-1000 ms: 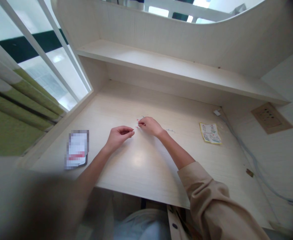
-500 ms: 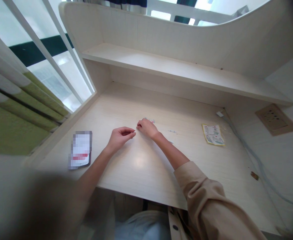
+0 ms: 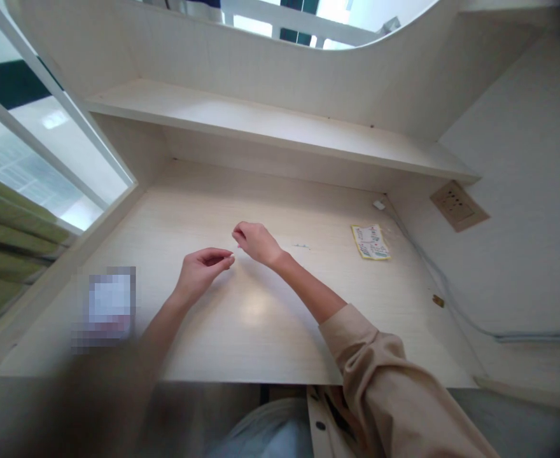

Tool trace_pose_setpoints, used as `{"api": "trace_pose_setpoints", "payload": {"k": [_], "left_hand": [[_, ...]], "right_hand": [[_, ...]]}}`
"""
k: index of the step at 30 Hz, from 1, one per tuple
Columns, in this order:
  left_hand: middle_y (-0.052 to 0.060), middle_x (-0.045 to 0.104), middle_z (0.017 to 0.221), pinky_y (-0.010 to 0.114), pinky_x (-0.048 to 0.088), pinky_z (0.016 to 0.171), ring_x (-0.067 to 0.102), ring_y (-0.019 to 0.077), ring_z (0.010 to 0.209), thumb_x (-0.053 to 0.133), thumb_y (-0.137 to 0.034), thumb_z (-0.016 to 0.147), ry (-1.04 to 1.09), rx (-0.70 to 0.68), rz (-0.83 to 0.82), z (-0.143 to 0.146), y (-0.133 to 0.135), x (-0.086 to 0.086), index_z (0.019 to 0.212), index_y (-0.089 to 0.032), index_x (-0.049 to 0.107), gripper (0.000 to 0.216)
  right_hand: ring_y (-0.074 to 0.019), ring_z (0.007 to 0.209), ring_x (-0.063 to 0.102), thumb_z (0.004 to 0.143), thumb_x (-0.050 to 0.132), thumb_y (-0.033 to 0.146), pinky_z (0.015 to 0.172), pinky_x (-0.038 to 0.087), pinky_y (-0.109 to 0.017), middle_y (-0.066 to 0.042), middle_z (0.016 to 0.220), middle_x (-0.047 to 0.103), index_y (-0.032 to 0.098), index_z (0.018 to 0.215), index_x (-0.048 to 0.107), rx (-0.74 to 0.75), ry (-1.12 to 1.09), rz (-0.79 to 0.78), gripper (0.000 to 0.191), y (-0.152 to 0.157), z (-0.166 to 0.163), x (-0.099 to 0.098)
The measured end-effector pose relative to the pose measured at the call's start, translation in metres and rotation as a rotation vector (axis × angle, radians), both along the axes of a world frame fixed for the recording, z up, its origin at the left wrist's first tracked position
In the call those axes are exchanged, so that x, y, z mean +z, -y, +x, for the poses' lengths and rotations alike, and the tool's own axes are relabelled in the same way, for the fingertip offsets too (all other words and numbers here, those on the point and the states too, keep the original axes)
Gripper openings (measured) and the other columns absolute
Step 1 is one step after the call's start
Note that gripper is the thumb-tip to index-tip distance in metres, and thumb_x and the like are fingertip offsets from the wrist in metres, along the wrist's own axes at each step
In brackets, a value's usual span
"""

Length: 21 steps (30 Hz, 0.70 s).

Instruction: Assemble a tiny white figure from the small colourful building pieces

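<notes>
Both my hands hover over the middle of a pale wooden desk (image 3: 270, 331). My left hand (image 3: 202, 268) is palm up with fingers curled and thumb pinched to the fingertips; what it holds is too small to make out. My right hand (image 3: 256, 240) is a loose fist just beyond it, fingers curled down onto the desktop, and anything in it is hidden. The two hands are a few centimetres apart. A tiny thin object (image 3: 301, 245) lies on the desk to the right of my right wrist.
A printed card (image 3: 370, 242) lies at the right of the desk. A blurred-out card or phone (image 3: 107, 305) lies at the left. A shelf (image 3: 270, 130) runs above the back. A wall socket (image 3: 457, 205) and a cable (image 3: 452, 305) are on the right wall.
The view has swung, so everything sits further left and lower. My right hand has drawn back a little toward my left; small red-tipped bits seen near its fingers earlier no longer show.
</notes>
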<state>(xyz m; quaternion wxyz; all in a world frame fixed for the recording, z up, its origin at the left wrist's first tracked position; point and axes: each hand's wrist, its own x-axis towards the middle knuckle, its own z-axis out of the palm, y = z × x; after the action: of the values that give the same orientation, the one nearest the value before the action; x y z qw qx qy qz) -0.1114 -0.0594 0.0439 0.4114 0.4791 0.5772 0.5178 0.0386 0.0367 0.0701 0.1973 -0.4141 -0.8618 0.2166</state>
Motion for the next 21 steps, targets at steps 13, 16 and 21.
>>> {"api": "trace_pose_setpoints", "payload": {"k": [13,16,21], "left_hand": [[0.007,0.076,0.085,0.031,0.057,0.075,0.069,0.0194,0.076,0.083,-0.032,0.063,0.037,-0.143,0.044,0.056,-0.015,0.013,0.083,-0.016,0.075,0.026],[0.007,0.076,0.085,0.031,0.057,0.074,0.069,0.0192,0.075,0.083,-0.033,0.062,0.024,-0.157,0.046,0.069,-0.017,0.016,0.081,-0.016,0.075,0.027],[0.007,0.076,0.085,0.029,0.057,0.073,0.069,0.0177,0.074,0.084,-0.031,0.062,0.028,-0.189,0.055,0.085,-0.019,0.019,0.081,-0.015,0.076,0.026]], "right_hand": [[-0.0160,0.068,0.069,0.070,0.074,0.033,0.065,0.053,-0.027,-0.005,0.077,0.072,0.013,0.089,0.070,-0.166,-0.795,-0.532,0.028,0.038,0.085,-0.001],[-0.0169,0.068,0.069,0.067,0.076,0.037,0.058,0.049,-0.024,-0.005,0.072,0.072,0.013,0.087,0.071,-0.211,-0.847,-0.549,0.031,0.044,0.104,-0.001],[-0.0144,0.063,0.066,0.066,0.078,0.041,0.054,0.046,-0.023,-0.004,0.067,0.071,0.015,0.083,0.071,-0.225,-0.904,-0.538,0.032,0.052,0.127,-0.003]]}}
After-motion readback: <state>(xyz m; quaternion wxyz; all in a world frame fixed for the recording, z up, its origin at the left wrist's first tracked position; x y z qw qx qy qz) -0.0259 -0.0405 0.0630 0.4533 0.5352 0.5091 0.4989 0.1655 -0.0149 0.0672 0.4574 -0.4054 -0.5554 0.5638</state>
